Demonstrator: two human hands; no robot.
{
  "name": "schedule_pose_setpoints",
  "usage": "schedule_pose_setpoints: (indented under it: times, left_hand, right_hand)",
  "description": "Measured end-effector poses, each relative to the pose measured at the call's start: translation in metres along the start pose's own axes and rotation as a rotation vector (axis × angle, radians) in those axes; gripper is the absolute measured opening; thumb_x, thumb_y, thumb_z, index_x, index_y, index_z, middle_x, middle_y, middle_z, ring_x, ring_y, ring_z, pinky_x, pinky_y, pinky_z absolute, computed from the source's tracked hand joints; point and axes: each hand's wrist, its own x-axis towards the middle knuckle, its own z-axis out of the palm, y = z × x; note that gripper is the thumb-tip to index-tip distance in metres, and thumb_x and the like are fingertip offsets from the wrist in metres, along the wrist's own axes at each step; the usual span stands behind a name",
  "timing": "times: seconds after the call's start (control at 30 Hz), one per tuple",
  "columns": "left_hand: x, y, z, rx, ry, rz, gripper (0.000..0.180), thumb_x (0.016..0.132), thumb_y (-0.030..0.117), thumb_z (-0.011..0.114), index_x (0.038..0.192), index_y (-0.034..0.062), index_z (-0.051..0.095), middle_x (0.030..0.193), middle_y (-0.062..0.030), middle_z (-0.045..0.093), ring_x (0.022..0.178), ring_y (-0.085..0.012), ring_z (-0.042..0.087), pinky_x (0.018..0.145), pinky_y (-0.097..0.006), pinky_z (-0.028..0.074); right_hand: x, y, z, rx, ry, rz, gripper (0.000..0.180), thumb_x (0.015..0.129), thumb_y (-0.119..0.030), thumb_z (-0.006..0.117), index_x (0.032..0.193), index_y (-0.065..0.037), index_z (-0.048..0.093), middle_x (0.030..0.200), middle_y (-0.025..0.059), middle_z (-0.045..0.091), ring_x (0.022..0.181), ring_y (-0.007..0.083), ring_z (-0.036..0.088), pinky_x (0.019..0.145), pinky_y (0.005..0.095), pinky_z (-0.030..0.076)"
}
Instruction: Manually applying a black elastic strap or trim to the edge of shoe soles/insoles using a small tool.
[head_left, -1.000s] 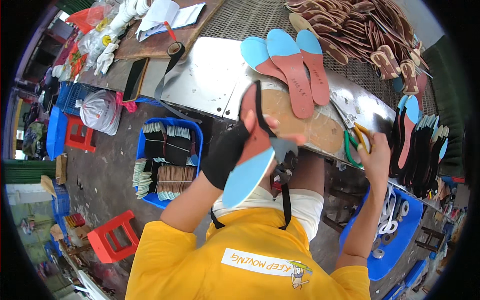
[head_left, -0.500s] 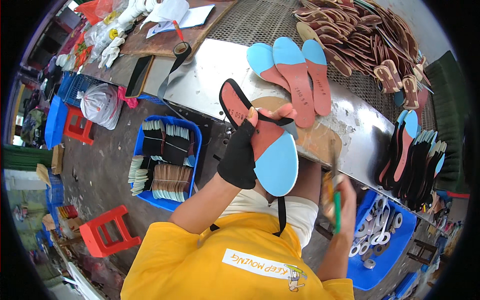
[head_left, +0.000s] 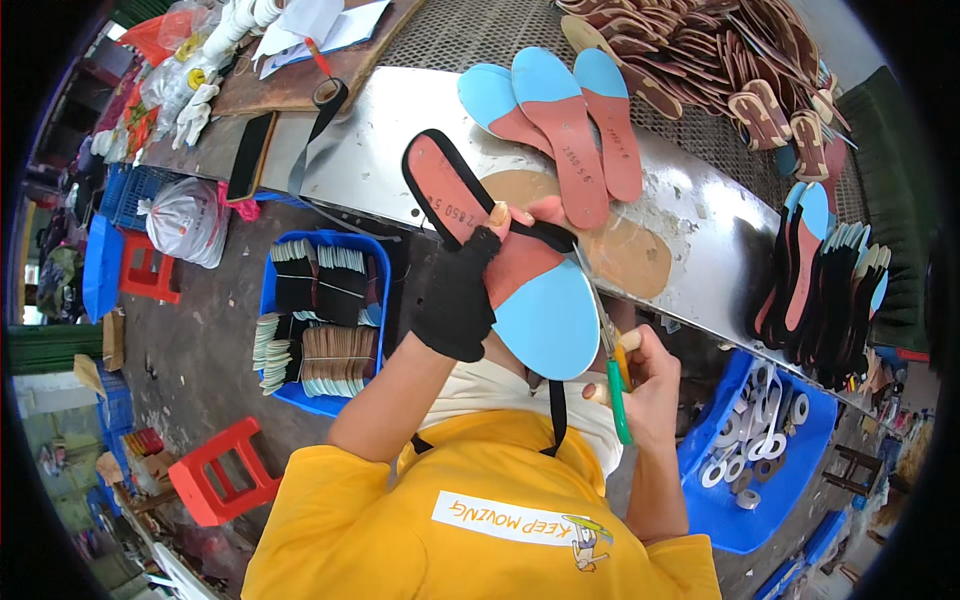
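My left hand, in a black fingerless glove, grips a red and light-blue insole over my lap. Black binding tape runs along the insole's red end, and my fingers pinch it near the middle of the sole. In my right hand is a pair of scissors with green and orange handles. Its blades point up beside the insole's right edge, near the end of the black tape. Whether the blades touch the tape, I cannot tell. Beyond lie several loose insoles on the metal table.
A tan board lies on the table's near edge. Stacked black-edged insoles stand at the right. Blue bins hold bundled insoles at left and tape rolls at right. A tape roll and a phone lie far left.
My right hand has brought the scissors up and left to the insole's edge. The view has shifted slightly, and the insole stays in my left hand.
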Motion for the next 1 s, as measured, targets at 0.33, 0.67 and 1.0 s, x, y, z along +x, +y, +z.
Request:
schedule_pose_setpoints:
  times: [0.33,0.67,1.0]
  left_hand:
    - [0.001,-0.018,0.016,0.446,0.119,0.054,0.023,0.082,0.001,0.072,0.103,0.0042,0.065,0.094,-0.0015,0.066,0.09,-0.0092,0.062,0.081,-0.025,0.05]
    - [0.002,-0.026,0.02,0.65,0.083,0.064,0.026,0.081,0.001,0.072,0.105,0.0026,0.064,0.095,-0.0033,0.066,0.087,-0.0116,0.062,0.077,-0.026,0.051]
    - [0.006,-0.031,0.028,0.97,0.186,0.206,0.03,0.097,0.025,0.055,0.106,-0.0033,0.061,0.087,-0.0106,0.066,0.078,-0.0144,0.059,0.072,-0.03,0.047]
  right_hand:
    - [0.051,0.031,-0.081,-0.976,0.529,-0.327,0.027,0.076,-0.016,0.075,0.09,0.001,0.061,0.069,0.0107,0.061,0.061,0.028,0.059,0.06,0.0346,0.047]
    - [0.051,-0.017,-0.023,0.056,-0.205,-0.058,0.017,0.087,-0.017,0.069,0.087,-0.001,0.062,0.066,-0.0038,0.051,0.063,0.0032,0.046,0.057,0.0214,0.038]
    - [0.061,-0.019,-0.008,-0.411,0.067,-0.525,0.026,0.074,-0.01,0.076,0.068,-0.002,0.052,0.059,0.0086,0.047,0.051,0.0226,0.047,0.048,0.0319,0.036]
